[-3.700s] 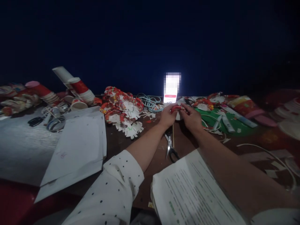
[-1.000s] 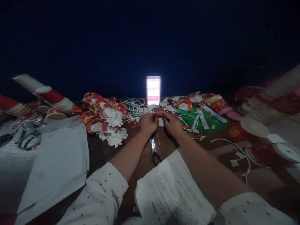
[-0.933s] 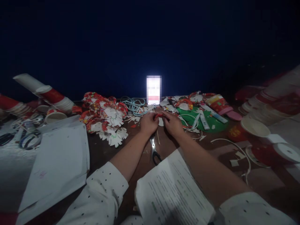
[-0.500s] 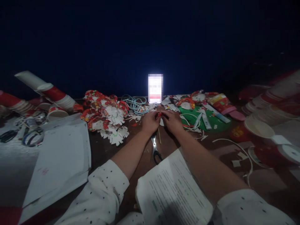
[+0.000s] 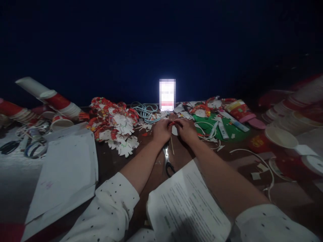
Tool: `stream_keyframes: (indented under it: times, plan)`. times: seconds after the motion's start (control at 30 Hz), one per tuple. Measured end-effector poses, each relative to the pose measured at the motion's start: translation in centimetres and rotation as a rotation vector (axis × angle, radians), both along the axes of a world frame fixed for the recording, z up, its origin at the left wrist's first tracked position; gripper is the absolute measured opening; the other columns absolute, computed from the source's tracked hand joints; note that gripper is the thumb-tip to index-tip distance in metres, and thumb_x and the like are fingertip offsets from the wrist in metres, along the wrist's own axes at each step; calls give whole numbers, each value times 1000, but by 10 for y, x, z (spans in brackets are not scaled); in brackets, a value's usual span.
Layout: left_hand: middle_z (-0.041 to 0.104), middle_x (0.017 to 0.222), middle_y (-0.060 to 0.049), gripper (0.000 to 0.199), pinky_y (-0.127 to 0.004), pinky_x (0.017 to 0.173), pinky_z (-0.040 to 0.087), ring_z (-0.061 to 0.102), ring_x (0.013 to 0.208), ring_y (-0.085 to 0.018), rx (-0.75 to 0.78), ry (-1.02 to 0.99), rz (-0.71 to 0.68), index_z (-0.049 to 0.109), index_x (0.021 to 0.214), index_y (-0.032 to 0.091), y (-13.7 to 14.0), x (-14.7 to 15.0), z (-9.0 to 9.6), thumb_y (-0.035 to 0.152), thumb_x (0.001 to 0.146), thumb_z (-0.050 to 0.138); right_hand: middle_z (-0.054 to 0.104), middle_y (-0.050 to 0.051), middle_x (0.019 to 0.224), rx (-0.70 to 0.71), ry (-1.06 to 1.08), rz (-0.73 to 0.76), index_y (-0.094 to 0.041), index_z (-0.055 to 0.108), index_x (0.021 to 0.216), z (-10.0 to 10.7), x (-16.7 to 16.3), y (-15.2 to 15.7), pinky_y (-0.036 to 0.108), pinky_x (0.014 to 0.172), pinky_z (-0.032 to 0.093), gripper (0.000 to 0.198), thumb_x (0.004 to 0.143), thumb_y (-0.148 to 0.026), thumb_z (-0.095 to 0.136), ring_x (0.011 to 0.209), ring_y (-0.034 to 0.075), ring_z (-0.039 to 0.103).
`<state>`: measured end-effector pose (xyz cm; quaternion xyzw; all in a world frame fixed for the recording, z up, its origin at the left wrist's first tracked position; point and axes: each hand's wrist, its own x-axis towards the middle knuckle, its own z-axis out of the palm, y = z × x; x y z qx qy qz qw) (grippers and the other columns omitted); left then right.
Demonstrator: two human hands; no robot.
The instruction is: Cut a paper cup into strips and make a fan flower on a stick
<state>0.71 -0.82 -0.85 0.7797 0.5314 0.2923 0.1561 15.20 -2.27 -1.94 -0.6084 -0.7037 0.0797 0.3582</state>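
Both my hands meet over the middle of the dark table. My left hand [image 5: 162, 130] and my right hand [image 5: 187, 129] each pinch a small red piece [image 5: 173, 123] between the fingertips; it is too small to name. Below them, a pair of scissors [image 5: 166, 156] with black handles lies near my left wrist, its blade tips hidden by that hand. A thin wooden stick [image 5: 172, 145] lies between my forearms, close to the scissors. Behind my hands stands a bright, blurred-out screen [image 5: 167, 94].
Left are red-and-white paper cutouts [image 5: 123, 124], white sheets [image 5: 69, 161] and stacked paper cups [image 5: 59, 102]. A blue cord [image 5: 145, 111] lies behind. Right are green material [image 5: 238, 135], a glue tube [image 5: 222, 129], a white strip [image 5: 271, 174] and more cups [image 5: 281, 136]. A printed sheet [image 5: 186, 201] is in front.
My right hand has shifted slightly away from my left, and more of the red piece shows between them. The things on the table lie as before.
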Motion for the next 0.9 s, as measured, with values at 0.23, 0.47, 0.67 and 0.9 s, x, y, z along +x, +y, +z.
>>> stream_keyframes:
  times: [0.23,0.47,0.67,0.9]
  plan:
    - [65,100,-10,20,-35,89,45,58,99,-23,10,2,-5,67,98,17,1,0,0,24,86,53,68,9,105,-12,-26,5,-20,69,107,-1,0,0,39,89,45,25,87,-24,55,98,24,60]
    - [65,98,-9,21,-33,89,45,58,98,-21,19,26,11,67,99,19,2,1,-2,26,86,52,69,8,106,-8,-62,10,-24,71,107,0,-2,-1,41,90,44,25,89,-27,53,98,25,60]
    - [63,97,-10,22,-34,88,45,58,97,-23,20,38,15,68,99,18,1,1,-1,25,85,52,69,8,106,-7,-61,7,-24,72,104,1,-3,0,41,90,45,25,89,-27,52,97,25,60]
    - [62,97,-11,23,-35,87,45,58,96,-24,22,63,31,69,98,18,1,3,-2,29,86,52,68,11,112,4,35,-23,-20,65,120,-1,-3,-2,42,94,46,36,85,-26,55,102,26,61]
